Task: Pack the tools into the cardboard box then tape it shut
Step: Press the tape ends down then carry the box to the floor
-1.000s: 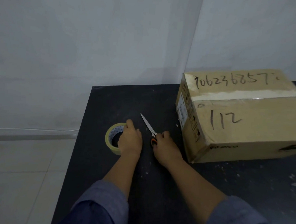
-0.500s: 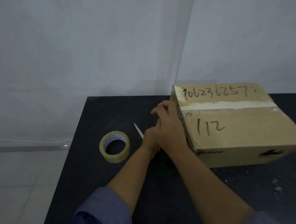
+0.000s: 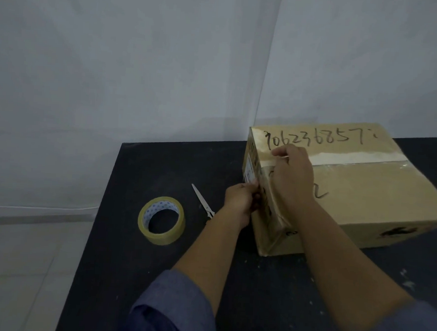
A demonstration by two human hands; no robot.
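The cardboard box sits closed on the right part of the dark counter, its long axis running left to right and slightly away toward the back wall. Its top flaps meet along a seam covered by a strip of clear tape. Handwritten black digits along the far top edge read roughly "90623685 7", and a partly hidden mark below ends in a "2"; a small printed label on the left end face is too blurred to read. What is inside cannot be seen.

The right hand lies palm down on the top near the left end, fingers curled loosely and pressing the cardboard, gripping nothing. The left hand is at the box's left end face, fingers pinched narrow against the corner; whether they hold a tape end I cannot tell.

Left of the hands, scissors lie flat, blades pointing away. Farther left rests a tape roll.
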